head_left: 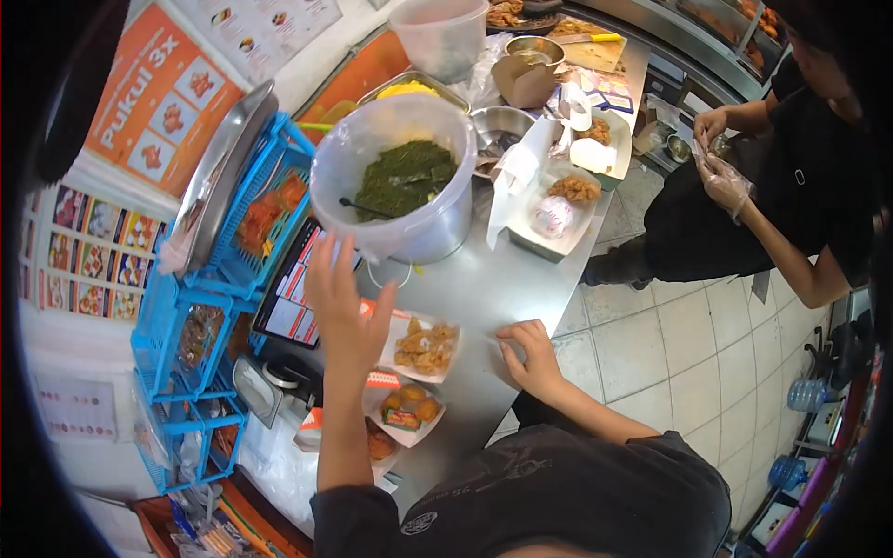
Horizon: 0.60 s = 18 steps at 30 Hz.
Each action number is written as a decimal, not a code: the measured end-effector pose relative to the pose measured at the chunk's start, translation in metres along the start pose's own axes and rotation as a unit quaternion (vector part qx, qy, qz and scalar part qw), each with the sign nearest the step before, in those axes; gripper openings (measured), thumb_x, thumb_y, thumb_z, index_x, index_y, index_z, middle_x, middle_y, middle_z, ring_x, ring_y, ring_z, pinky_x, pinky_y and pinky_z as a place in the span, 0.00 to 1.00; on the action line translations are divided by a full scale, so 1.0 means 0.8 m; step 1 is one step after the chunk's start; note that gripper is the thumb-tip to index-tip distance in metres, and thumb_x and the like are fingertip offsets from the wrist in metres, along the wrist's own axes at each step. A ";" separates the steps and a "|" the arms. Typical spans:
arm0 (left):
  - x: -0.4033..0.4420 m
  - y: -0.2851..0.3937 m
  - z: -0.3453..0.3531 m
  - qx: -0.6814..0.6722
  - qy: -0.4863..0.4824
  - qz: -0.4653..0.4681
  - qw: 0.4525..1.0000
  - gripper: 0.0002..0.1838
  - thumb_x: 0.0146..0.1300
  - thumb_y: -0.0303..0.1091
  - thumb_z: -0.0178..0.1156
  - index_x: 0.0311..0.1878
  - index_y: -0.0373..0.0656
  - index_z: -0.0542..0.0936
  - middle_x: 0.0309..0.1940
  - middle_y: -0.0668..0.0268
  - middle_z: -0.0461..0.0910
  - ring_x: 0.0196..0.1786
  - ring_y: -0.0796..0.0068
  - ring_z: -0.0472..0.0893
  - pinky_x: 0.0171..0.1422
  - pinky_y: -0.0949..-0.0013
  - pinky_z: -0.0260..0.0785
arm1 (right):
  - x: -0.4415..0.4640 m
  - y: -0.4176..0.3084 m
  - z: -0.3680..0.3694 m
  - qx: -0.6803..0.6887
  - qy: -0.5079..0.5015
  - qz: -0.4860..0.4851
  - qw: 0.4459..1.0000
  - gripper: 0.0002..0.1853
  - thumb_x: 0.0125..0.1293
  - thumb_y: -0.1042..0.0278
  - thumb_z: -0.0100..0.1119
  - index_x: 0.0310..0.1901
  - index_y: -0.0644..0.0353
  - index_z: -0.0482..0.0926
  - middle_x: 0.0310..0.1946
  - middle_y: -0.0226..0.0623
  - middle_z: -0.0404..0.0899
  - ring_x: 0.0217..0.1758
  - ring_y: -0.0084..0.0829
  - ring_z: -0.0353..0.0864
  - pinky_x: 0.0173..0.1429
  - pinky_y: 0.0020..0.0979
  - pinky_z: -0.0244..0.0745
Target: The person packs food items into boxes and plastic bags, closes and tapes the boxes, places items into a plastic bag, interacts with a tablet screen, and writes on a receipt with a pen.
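Note:
My left hand (346,296) is raised with its fingers spread, holding nothing. It is in front of a tablet (290,293) and close to a large clear plastic bucket (437,209) with chopped dark green food inside. By my left wrist are paper trays, one with fried chicken pieces (426,348) and one with round fried balls and a small sachet (401,418). My right hand (532,356) rests at the edge of the steel table (465,302), its fingers loosely bent and apart, with nothing in it.
White takeaway boxes (549,244) with fried chicken stand further along the table. Blue plastic baskets (181,344) line the wall. At right, a co-worker's gloved hands (724,177) hold something small. A yellow-handled knife (595,38) lies on a cutting board at the far end.

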<state>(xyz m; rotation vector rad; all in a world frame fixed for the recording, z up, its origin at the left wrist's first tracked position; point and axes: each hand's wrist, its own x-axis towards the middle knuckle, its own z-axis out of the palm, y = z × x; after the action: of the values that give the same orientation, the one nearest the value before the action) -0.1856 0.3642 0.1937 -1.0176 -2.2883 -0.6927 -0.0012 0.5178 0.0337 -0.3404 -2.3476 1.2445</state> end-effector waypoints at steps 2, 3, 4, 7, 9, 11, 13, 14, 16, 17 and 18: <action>0.032 -0.026 0.056 0.039 -0.071 0.052 0.995 0.21 0.54 0.37 0.66 0.49 0.37 0.77 0.47 0.54 0.75 0.55 0.53 0.71 0.67 0.55 0.56 | 0.003 0.016 -0.016 0.006 -0.006 0.016 1.000 0.09 0.54 0.77 0.60 0.38 0.61 0.78 0.38 0.41 0.77 0.47 0.44 0.71 0.53 0.39 0.68; 0.043 -0.036 0.071 0.059 -0.107 0.075 0.990 0.20 0.54 0.38 0.66 0.47 0.37 0.77 0.45 0.54 0.76 0.54 0.53 0.72 0.67 0.54 0.56 | 0.005 0.023 -0.023 0.008 -0.009 0.024 1.000 0.09 0.54 0.77 0.59 0.38 0.61 0.78 0.38 0.41 0.77 0.47 0.45 0.71 0.52 0.39 0.68; 0.046 -0.041 0.074 0.043 -0.148 0.044 0.987 0.19 0.54 0.38 0.66 0.44 0.37 0.77 0.43 0.54 0.76 0.52 0.52 0.72 0.67 0.53 0.56 | 0.009 0.031 -0.029 0.011 -0.013 0.033 0.999 0.08 0.54 0.77 0.59 0.38 0.61 0.78 0.38 0.41 0.77 0.47 0.45 0.72 0.52 0.39 0.68; 0.033 -0.046 0.070 -0.004 -0.216 -0.020 0.976 0.16 0.53 0.39 0.66 0.37 0.38 0.74 0.36 0.54 0.74 0.46 0.51 0.71 0.67 0.50 0.56 | 0.025 0.046 -0.043 0.028 -0.005 0.045 0.999 0.07 0.55 0.77 0.59 0.37 0.62 0.78 0.38 0.42 0.76 0.46 0.45 0.72 0.52 0.39 0.68; 0.000 -0.056 0.063 -0.013 -0.178 -0.005 0.984 0.15 0.53 0.39 0.66 0.34 0.39 0.73 0.34 0.55 0.73 0.43 0.51 0.71 0.67 0.47 0.57 | 0.038 0.046 -0.049 0.049 -0.007 0.054 0.997 0.07 0.55 0.77 0.59 0.37 0.62 0.78 0.37 0.42 0.77 0.45 0.45 0.72 0.51 0.39 0.69; -0.027 -0.067 0.048 -0.014 -0.155 0.006 0.988 0.16 0.52 0.41 0.66 0.34 0.40 0.74 0.35 0.56 0.72 0.45 0.51 0.72 0.68 0.45 0.55 | 0.048 0.053 -0.041 0.075 -0.011 0.061 0.995 0.07 0.55 0.78 0.59 0.37 0.63 0.78 0.35 0.42 0.77 0.43 0.44 0.73 0.49 0.38 0.69; -0.042 -0.070 0.030 -0.026 -0.141 -0.024 0.989 0.20 0.52 0.49 0.65 0.32 0.41 0.74 0.36 0.57 0.72 0.49 0.50 0.74 0.71 0.42 0.51 | 0.056 0.064 -0.027 0.104 -0.024 0.063 0.992 0.06 0.55 0.79 0.60 0.36 0.63 0.78 0.34 0.41 0.78 0.41 0.43 0.75 0.47 0.36 0.69; -0.048 -0.073 0.022 -0.030 -0.129 -0.050 0.990 0.23 0.53 0.55 0.64 0.30 0.41 0.75 0.37 0.57 0.73 0.51 0.50 0.74 0.73 0.40 0.49 | 0.061 0.070 -0.017 0.118 -0.024 0.069 0.990 0.07 0.55 0.78 0.60 0.36 0.63 0.78 0.34 0.41 0.78 0.41 0.43 0.75 0.46 0.36 0.69; -0.057 -0.086 0.010 -0.028 -0.112 -0.079 0.990 0.28 0.53 0.62 0.61 0.27 0.41 0.73 0.37 0.57 0.73 0.54 0.48 0.74 0.73 0.39 0.48 | 0.069 0.079 0.002 0.145 -0.030 0.083 0.985 0.07 0.55 0.78 0.61 0.36 0.64 0.78 0.33 0.41 0.78 0.39 0.42 0.76 0.45 0.36 0.70; -0.062 -0.093 0.007 -0.029 -0.102 -0.094 0.990 0.31 0.53 0.66 0.59 0.26 0.42 0.73 0.37 0.57 0.73 0.55 0.48 0.74 0.73 0.39 0.47 | 0.075 0.082 0.008 0.154 -0.029 0.088 0.984 0.06 0.55 0.77 0.61 0.36 0.64 0.78 0.32 0.41 0.78 0.39 0.42 0.76 0.44 0.36 0.71; -0.068 -0.099 0.005 -0.016 -0.092 -0.095 0.991 0.33 0.53 0.68 0.58 0.25 0.42 0.72 0.37 0.56 0.73 0.56 0.47 0.74 0.73 0.38 0.47 | 0.082 0.080 0.011 0.163 -0.028 0.094 0.982 0.06 0.55 0.77 0.61 0.35 0.64 0.78 0.32 0.41 0.77 0.38 0.42 0.76 0.43 0.36 0.71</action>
<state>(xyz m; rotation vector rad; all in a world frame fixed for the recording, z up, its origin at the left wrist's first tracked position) -0.2168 0.2932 0.1372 -0.9193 -2.5670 -0.7412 -0.0617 0.5748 -0.0054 -0.4277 -2.1462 1.7183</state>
